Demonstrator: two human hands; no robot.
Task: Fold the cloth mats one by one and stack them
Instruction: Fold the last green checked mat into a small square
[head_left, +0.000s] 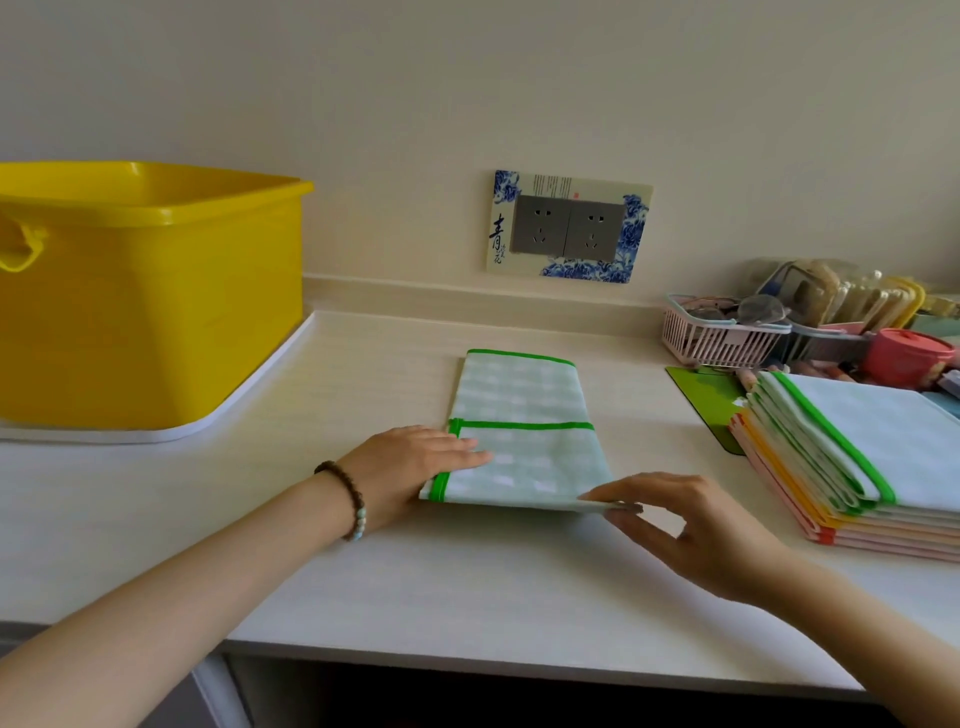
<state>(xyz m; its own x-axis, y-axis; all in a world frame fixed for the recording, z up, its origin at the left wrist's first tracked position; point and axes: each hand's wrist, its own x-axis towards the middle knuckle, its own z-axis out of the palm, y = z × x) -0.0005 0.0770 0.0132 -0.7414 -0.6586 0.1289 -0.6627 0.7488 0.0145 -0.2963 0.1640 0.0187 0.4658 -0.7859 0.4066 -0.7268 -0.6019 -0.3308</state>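
Note:
A pale green checked cloth mat with bright green trim lies folded into a long strip in the middle of the white table. My left hand rests flat on the mat's near left corner, fingers stretched out. At the near right corner my right hand pinches the mat's edge between thumb and fingertips. A stack of folded mats in green, yellow and pink trim sits at the right side of the table.
A big yellow plastic tub stands on a white tray at the left. Against the back right are a pink basket of small items, a red lidded pot and a green mat under the stack. A wall socket panel is behind.

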